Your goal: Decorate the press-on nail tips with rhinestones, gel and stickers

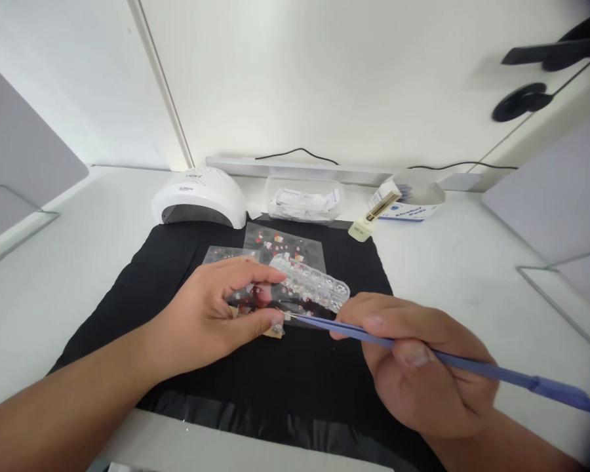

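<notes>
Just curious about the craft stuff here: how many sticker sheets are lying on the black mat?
2. One sheet lies behind the clear case; the other sheet lies left of it, partly under the left hand. More may be hidden beneath the hand.

The left hand (211,314) hid what it pinched; the tool (472,367) ran off the right edge.

Our left hand (216,313) curls, thumb and fingers pinched together, over the black mat (128,288). Our right hand (417,367) is closed in a fist near the mat's right side.
</notes>
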Demonstrator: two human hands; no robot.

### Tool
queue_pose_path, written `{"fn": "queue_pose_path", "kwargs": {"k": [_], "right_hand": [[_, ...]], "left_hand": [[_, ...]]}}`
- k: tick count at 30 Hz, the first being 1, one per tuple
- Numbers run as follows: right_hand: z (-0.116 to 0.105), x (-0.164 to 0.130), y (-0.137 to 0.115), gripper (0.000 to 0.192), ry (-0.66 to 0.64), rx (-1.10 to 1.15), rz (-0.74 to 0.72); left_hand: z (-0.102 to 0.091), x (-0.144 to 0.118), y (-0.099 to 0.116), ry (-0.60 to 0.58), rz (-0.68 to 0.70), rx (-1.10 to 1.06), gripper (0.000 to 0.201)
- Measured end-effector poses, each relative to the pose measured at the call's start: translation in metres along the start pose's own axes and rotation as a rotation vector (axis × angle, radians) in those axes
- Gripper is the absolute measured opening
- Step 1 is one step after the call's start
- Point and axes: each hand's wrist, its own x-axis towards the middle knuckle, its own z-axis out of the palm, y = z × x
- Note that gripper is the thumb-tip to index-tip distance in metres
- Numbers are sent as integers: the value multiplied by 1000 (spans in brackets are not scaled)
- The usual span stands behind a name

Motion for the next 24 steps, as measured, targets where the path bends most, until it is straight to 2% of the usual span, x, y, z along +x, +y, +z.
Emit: {"fn": "queue_pose_path", "kwargs": {"k": [3,6,8,11,14,16,17,18,20,22,24], "right_hand": [[5,5,-3,28,8,39,-88],[11,12,-7,24,48,118,-9],[14,16,-8,22,80,163,46],[13,21,-8,21,99,209,120],[11,24,-7,20,88,229,187],[10,25,-6,20,81,232,213],[9,25,-6,20,76,232,218],[9,24,-6,19,73,229,218],[9,23,-5,19,64,215,208],[9,21,-5,19,43,185,192],[9,19,-5,19,10,154,181]], "left_hand": [[-1,0,-4,-20,25,26,33],[-4,2,-11,-64,16,85,31],[-7,7,-19,-61,-65,154,33],[-14,16,-33,-37,-171,357,53],[-23,22,-39,85,-127,580,64],[-27,22,-37,171,-32,542,53],[-28,21,-33,172,15,462,44],[-28,19,-29,140,58,360,34],[-26,14,-19,-11,113,168,17],[-22,9,-11,-153,156,92,13],[-18,5,-5,-237,150,57,11]]}}
